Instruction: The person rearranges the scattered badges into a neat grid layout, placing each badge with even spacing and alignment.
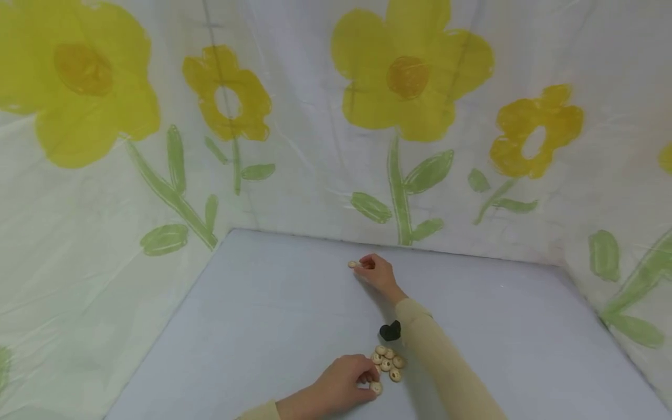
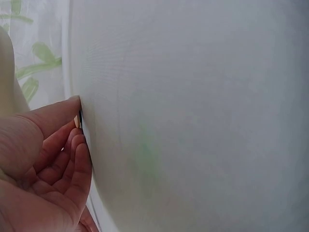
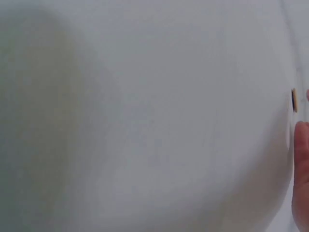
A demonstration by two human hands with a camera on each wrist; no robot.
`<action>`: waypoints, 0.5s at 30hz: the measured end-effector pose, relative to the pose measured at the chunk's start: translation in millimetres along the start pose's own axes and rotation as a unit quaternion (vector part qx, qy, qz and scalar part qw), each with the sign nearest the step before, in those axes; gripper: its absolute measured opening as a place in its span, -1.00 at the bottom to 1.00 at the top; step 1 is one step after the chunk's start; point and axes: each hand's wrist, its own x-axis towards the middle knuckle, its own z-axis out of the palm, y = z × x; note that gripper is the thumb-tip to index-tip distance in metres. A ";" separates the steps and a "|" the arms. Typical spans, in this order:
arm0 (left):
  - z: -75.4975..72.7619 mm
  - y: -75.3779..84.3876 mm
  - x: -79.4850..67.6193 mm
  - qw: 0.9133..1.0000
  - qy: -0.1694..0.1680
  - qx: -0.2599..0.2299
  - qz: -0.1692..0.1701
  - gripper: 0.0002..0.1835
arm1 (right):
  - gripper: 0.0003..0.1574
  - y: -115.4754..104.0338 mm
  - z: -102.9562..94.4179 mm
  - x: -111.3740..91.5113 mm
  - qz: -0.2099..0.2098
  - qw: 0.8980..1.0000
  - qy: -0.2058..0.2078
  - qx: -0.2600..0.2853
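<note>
My left hand [image 1: 343, 382] pinches a small round wooden piece [image 1: 375, 388] at the table surface, between thumb and fingertips. Edge-on in the left wrist view, this wooden piece [image 2: 78, 120] has a pale face and a dark back. Right beside it lies a small heap of similar round wooden pieces [image 1: 386, 364], several bearing dark marks. Farther back, my right hand [image 1: 377, 274] reaches to another round wooden piece [image 1: 352, 264] lying on the table. In the right wrist view a gap shows between the fingers [image 3: 301, 150] and that piece [image 3: 294, 100]; most of the hand is cut off.
A black heart-shaped thing [image 1: 390, 331] lies just beyond the heap, close to the right sleeve [image 1: 438, 356]. The pale table [image 1: 262, 315] ends at white sheet walls [image 1: 299, 186] painted with yellow flowers.
</note>
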 end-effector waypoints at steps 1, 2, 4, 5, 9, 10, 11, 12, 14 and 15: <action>0.1 0.1 -0.1 1.000 -0.001 -0.002 0.000 -0.87 | -0.70 0.3 -1.7 -1.8 0.001 1.000 -0.001 0.003; 0.1 0.6 -0.4 1.000 -0.001 -0.002 0.000 -0.86 | -0.70 0.4 -3.4 -3.6 0.004 1.000 -0.001 0.008; -0.2 1.8 -1.3 1.000 0.000 -0.001 0.000 -0.86 | -0.70 -1.2 -7.8 -7.7 0.009 1.000 -0.003 0.016; -0.5 2.6 -1.9 1.000 -0.001 -0.003 -0.002 -0.85 | -0.69 -2.4 -10.2 -9.7 0.013 1.000 -0.004 0.020; -1.0 4.3 -3.5 1.000 0.001 -0.007 -0.010 -0.84 | -0.69 -6.3 -21.0 -17.2 -0.002 1.000 0.004 0.030; -0.9 4.4 -3.7 1.000 0.000 -0.011 -0.013 -0.84 | -0.69 -6.2 -23.6 -18.5 -0.006 0.999 0.007 0.032; -0.7 4.3 -3.7 1.000 0.001 -0.012 -0.015 -0.83 | -0.70 -5.7 -26.2 -19.9 -0.012 0.999 0.011 0.031; -0.6 4.1 -3.7 1.000 0.002 -0.013 -0.016 -0.83 | -0.70 -4.5 -28.5 -20.8 -0.017 0.999 0.014 0.030; 0.1 3.1 -3.2 1.000 0.005 -0.015 -0.013 -0.82 | -0.71 -2.6 -33.4 -22.7 -0.021 0.999 0.018 0.034; 0.4 2.4 -2.8 1.000 0.006 -0.017 -0.013 -0.82 | -0.71 -1.6 -35.8 -23.7 -0.020 0.999 0.019 0.034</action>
